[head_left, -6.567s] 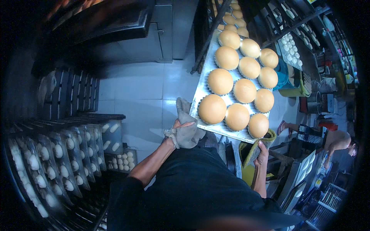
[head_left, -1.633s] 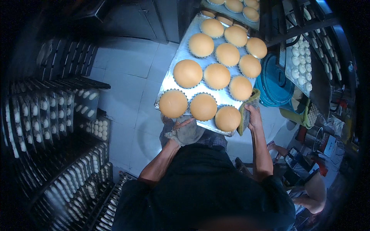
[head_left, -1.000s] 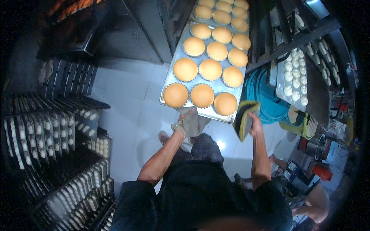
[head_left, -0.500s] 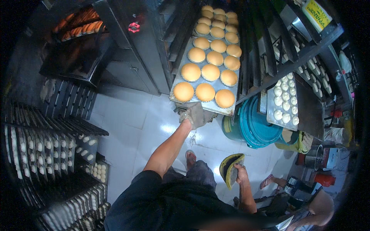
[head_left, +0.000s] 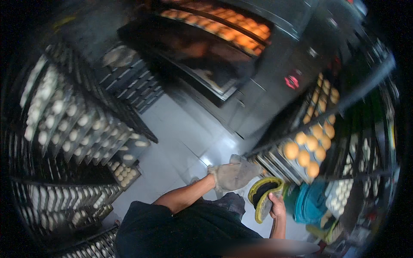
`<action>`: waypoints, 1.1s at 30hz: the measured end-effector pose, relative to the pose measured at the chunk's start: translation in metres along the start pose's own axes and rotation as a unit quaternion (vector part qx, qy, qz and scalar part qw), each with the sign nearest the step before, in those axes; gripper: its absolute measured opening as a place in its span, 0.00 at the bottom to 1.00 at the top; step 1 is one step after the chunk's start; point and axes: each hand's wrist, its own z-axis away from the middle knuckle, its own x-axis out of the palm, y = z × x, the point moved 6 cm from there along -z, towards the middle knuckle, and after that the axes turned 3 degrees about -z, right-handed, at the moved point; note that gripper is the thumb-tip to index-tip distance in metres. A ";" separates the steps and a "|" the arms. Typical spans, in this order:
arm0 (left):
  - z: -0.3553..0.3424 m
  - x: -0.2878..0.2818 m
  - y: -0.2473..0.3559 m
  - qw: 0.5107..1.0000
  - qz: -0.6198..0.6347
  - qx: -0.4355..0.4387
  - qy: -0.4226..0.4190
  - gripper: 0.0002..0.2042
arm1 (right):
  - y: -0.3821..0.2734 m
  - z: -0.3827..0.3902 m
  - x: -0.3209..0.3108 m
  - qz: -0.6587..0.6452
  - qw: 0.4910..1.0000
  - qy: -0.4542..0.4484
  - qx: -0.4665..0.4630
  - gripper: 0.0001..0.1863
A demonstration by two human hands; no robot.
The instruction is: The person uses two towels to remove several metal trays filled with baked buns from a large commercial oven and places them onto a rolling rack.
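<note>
A worn grey cloth oven mitt (head_left: 241, 175) covers my left hand (head_left: 235, 176), which reaches out in front of me. The mitt looks stretched out, with nothing visible in it, and its tip is near the edges of stacked trays (head_left: 279, 165). The fingers themselves are hidden inside. My right hand (head_left: 277, 205) is closed on the side of a bent, yellow-rimmed grey pad (head_left: 263, 214) with a dark hollow, like an oven mitt. Just beyond the hands, on the right, golden round buns (head_left: 303, 158) sit on a rack tray.
Ahead is an open oven (head_left: 223, 28) with glowing rows of bread and a lowered door (head_left: 193, 64). Racks of pale dough pieces (head_left: 73, 129) stand at the left. Teal tubs (head_left: 310, 204) and a tray of white dough (head_left: 342, 195) are at the right.
My view has turned left toward the oven. My left hand has come away from the front of the bun tray. The pad stays in my right hand, its hollow now more visible.
</note>
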 end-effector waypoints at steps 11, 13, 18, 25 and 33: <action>0.068 -0.357 0.002 0.815 -0.448 0.015 0.368 0.16 | -0.248 -0.153 0.349 0.477 0.709 -0.056 -0.517 0.26; 0.068 -0.407 0.013 0.725 -0.569 0.016 0.388 0.17 | -0.250 -0.201 0.389 0.540 0.688 -0.086 -0.477 0.29; 0.028 -0.550 0.050 0.600 -0.745 -0.138 0.257 0.15 | -0.236 -0.246 0.475 0.675 0.614 -0.171 -0.373 0.34; -0.064 -0.803 -0.020 0.661 -0.628 -0.160 0.378 0.18 | -0.253 -0.250 0.514 0.665 0.643 -0.130 -0.356 0.29; -0.235 -1.017 -0.166 0.773 -0.407 -0.106 0.475 0.22 | -0.247 -0.280 0.525 0.592 0.770 0.077 -0.226 0.27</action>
